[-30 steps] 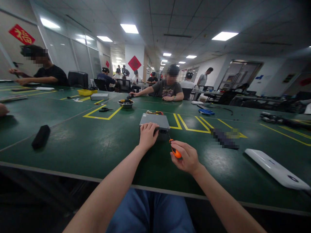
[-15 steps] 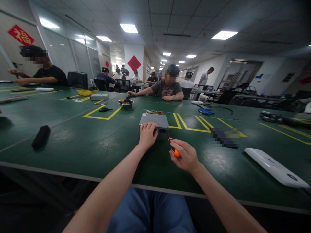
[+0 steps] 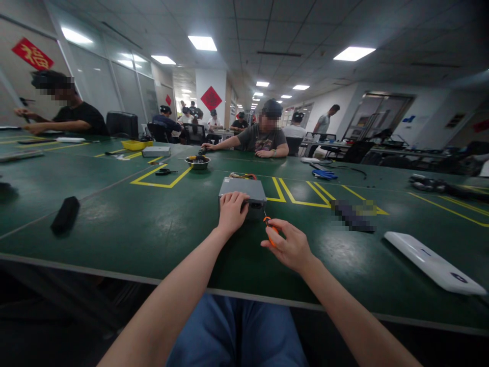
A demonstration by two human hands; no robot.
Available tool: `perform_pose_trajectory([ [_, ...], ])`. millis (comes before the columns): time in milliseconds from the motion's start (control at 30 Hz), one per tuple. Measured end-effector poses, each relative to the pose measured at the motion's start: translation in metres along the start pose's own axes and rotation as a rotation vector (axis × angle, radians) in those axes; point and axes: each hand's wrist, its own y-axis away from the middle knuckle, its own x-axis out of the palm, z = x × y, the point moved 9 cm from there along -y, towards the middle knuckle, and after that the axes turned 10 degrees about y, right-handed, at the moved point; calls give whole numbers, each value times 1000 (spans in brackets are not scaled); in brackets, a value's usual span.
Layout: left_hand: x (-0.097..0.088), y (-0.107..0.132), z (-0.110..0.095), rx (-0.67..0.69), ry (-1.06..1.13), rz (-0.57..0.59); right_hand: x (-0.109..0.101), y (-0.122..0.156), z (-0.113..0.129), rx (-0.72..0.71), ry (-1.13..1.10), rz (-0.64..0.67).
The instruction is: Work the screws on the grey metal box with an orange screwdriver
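A grey metal box that looks like a computer power supply point(image 3: 244, 188) sits on the green table in front of me, with coloured wires at its far side. My left hand point(image 3: 233, 211) grips its near left part, fingers over the top and thumb near the socket on the front face. Between the fingers of my right hand point(image 3: 288, 243) is an orange screwdriver point(image 3: 272, 235). Its thin shaft points up to the box's lower right front corner. Whether the tip sits in a screw is too small to tell.
On the green table point(image 3: 183, 250) lie a black block point(image 3: 65, 215) at left and a white device point(image 3: 431, 262) at right. Farther back stand a metal bowl point(image 3: 197, 163) with tools, a yellow tray point(image 3: 136, 145) and blue gloves point(image 3: 324, 175). A person point(image 3: 263, 135) sits opposite.
My right hand has shifted its fingers around the screwdriver handle, and the screwdriver has moved slightly left. My left hand and the power supply have stayed in place.
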Motion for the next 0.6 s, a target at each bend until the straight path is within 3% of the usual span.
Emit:
perform_pose_trajectory([
  [133, -1, 0, -1, 4, 4, -2, 3, -2, 3, 1, 2, 87],
  [433, 0, -1, 1, -10, -2, 10, -6, 0, -1, 56, -171, -78],
  [600, 0, -1, 0, -13, -2, 22, -2, 0, -2, 67, -210, 20],
])
